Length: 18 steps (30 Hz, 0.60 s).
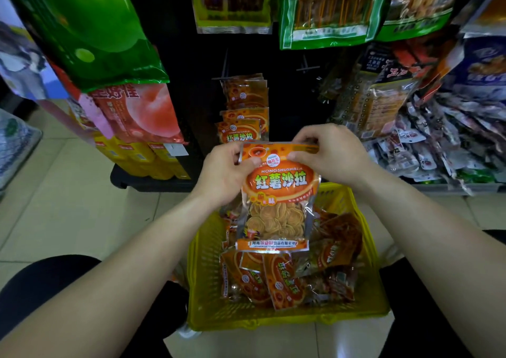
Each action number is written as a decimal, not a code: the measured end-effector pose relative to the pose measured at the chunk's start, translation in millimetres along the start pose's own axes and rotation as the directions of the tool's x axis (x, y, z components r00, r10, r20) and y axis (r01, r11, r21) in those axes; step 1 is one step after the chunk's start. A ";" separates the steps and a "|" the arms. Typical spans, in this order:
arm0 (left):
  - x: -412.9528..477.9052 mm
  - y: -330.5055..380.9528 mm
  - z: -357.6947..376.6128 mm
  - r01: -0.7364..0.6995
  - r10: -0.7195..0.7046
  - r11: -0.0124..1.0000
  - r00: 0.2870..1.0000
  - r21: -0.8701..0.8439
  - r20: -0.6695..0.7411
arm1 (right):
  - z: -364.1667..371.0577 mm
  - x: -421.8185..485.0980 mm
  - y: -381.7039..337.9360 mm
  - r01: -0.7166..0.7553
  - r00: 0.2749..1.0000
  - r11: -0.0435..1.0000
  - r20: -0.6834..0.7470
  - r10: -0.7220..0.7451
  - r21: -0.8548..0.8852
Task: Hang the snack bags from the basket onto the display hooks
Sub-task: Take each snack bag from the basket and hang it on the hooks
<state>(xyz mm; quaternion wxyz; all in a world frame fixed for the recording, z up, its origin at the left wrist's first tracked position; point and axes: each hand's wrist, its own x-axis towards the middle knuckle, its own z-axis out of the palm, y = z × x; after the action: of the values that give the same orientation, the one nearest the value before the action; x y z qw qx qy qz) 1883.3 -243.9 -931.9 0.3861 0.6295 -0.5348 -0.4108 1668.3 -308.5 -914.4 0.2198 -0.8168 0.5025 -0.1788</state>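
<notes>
While the left hand (221,177) pinched the upper left corner of the snack bag (276,193) between thumb and curled fingers, the right hand (328,155) pinched the upper right corner the same way, so both were clamped on its top seal. The bag hung upright with its long axis vertical, its top edge toward the rack and its printed front facing the camera. It was held in the air above the far end of the yellow basket (208,275). It was orange with a red oval, yellow characters and the word HONGSHUSHALA, and a clear lower window showed round, ridged golden crisps above an orange strip of print. Under it the basket held a loose heap of more bags (287,278), some alike, some darker red-brown. Just beyond the hands, a row of matching orange bags (243,116) hung one before another on the black rack, and another hook (307,68) stuck out to their right. Green packets of skewers (323,9) hung higher up, peach-printed bags (142,111) hung at the left, and a pile of silvery packets (438,144) lay at the right. Pale floor tiles (68,193) lay below.
</notes>
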 end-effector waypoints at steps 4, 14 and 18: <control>0.4 -0.2 -7.1 0.027 -0.027 0.998 1.000 -0.057 -0.004 | -6.7 1.1 9.4 -0.010 0.997 0.998 0.079 0.005 0.061; -4.6 -1.5 -4.0 0.028 -0.036 0.996 0.995 -0.085 -0.088 | -2.1 2.0 7.6 -0.034 0.996 0.974 0.091 0.014 0.225; -3.8 -3.3 -2.8 0.023 -0.028 0.998 0.996 -0.062 -0.081 | -2.1 1.6 7.8 -0.018 0.990 0.971 0.139 -0.016 0.239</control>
<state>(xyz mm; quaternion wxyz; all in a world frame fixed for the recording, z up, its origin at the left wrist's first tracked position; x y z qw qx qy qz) 1886.7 -239.6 -933.6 0.4214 0.6405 -0.4977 -0.4055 1662.2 -313.5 -916.8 0.3514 -0.7946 0.4611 -0.1802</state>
